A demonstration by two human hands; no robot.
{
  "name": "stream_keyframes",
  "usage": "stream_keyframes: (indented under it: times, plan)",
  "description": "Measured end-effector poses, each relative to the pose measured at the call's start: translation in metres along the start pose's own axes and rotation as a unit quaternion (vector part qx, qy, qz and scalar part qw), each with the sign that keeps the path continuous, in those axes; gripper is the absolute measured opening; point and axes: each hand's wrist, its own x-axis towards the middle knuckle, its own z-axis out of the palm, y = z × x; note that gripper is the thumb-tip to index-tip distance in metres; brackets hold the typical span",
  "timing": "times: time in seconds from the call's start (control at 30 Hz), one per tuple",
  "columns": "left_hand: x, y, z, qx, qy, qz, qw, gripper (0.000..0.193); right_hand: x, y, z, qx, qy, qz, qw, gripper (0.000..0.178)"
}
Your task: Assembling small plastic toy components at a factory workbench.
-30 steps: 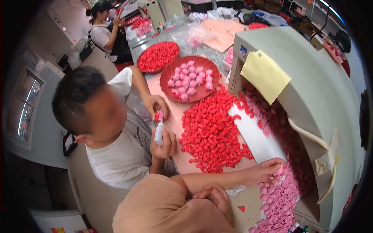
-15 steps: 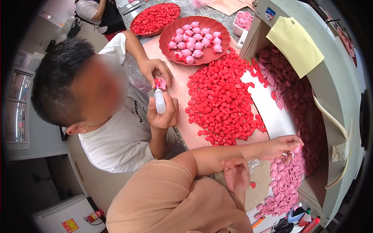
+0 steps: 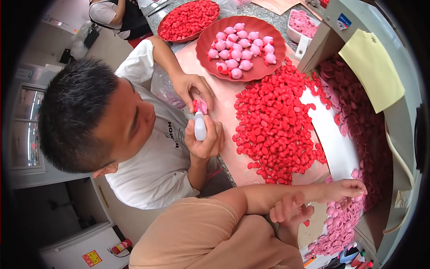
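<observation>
My left hand (image 3: 345, 190) reaches to the right over a pile of small pink soft-looking pieces (image 3: 342, 219). Its fingertips are pressed together, and whatever they may hold is hidden. My right hand (image 3: 292, 209) is raised below my left forearm, fingers loosely curled and apart, with nothing seen in it. Beside my left forearm spreads a large heap of glossy red pieces (image 3: 277, 125) on a pink mat. A red scalloped bowl (image 3: 204, 40) beyond it holds round pink pieces with small red parts (image 3: 246, 54).
A co-worker at left holds a white squeeze bottle (image 3: 199, 127) against a pink-and-red piece (image 3: 201, 106). A second red bowl (image 3: 164, 28) of red pieces stands behind. At right, a grey housing (image 3: 396, 130) carries a yellow note (image 3: 374, 69) above dark red pieces (image 3: 354, 112).
The view has shifted, moving the scene rightward. The pink ball seen at my left fingertips no longer shows there. My right hand's fingers have curled more.
</observation>
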Motion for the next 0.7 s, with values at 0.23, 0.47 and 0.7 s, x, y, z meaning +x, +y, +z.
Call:
stream_keyframes:
  times: [0.23,0.47,0.7]
  plan:
    - [-0.002,0.006,0.005,-0.036,0.012,-0.014,0.999,0.024,0.003,0.003,0.0,0.001,-0.017,-0.002,1.0,0.044]
    - [0.001,0.001,0.001,-0.028,0.005,-0.01,1.0,0.024,0.0,0.0,-0.001,-0.003,-0.016,0.014,1.0,0.042]
    - [0.001,-0.001,-0.001,-0.022,0.009,-0.009,1.0,0.024,0.002,0.001,0.003,-0.026,0.002,0.016,1.0,0.039]
